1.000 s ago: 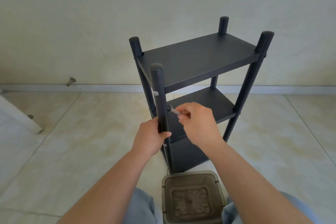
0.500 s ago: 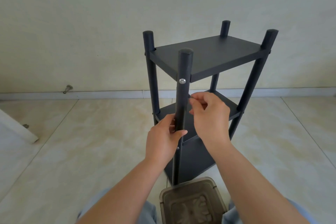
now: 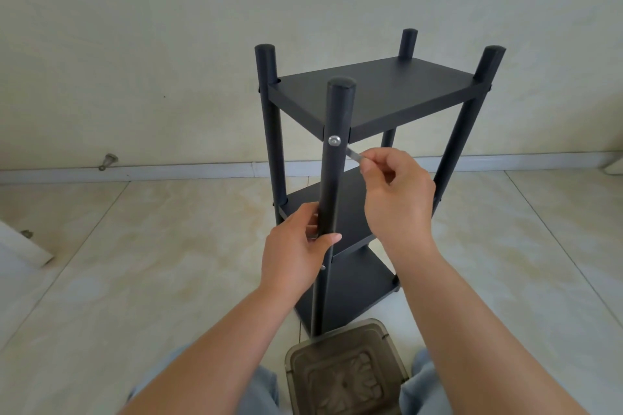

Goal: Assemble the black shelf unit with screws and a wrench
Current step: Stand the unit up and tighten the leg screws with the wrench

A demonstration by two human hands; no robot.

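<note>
Single head-worn camera, looking forward and down from a seated person's eye level.

The wide-angle view faces a pale wall (image 3: 168, 44) and tiled floor (image 3: 135, 263). A black shelf unit (image 3: 377, 94) stands near, centred, within arm's reach; both forearms enter from the bottom edge. The person's knees and a brown plastic stool (image 3: 340, 377) lie closest, at the bottom.

text: none legible | labels: none | numbers: none

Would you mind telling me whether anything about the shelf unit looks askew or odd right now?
Nothing looks damaged. The silver screw in the near post is the only bright one visible at the top shelf.
</note>
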